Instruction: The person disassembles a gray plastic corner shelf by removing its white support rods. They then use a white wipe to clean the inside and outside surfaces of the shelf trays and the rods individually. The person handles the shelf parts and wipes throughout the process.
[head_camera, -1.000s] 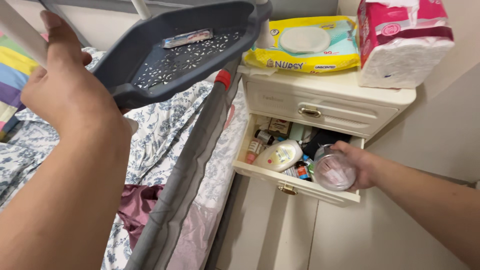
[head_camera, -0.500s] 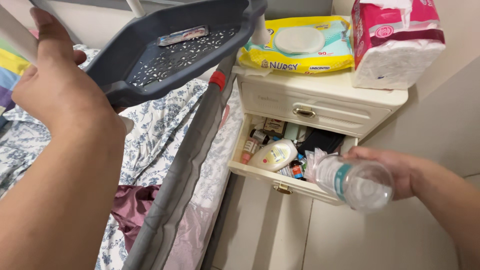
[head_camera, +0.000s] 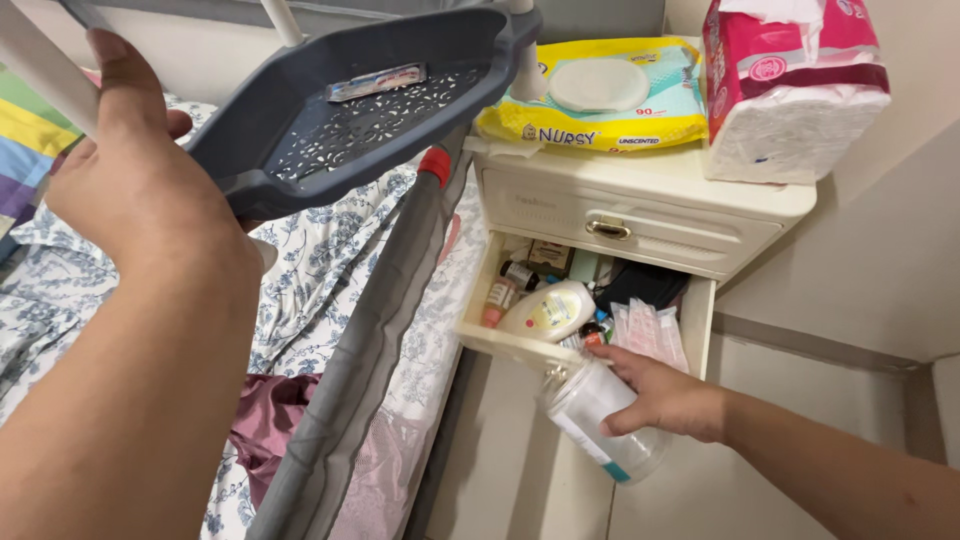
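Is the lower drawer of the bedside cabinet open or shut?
Open. The lower drawer is pulled out, and bottles and packets inside it show; the right hand holds a clear jar before it.

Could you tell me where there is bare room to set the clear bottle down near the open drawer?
The drawer is crowded with bottles and packets. The nightstand top is mostly taken by the wipes pack and tissue pack. The grey tray is mostly bare beside a small packet.
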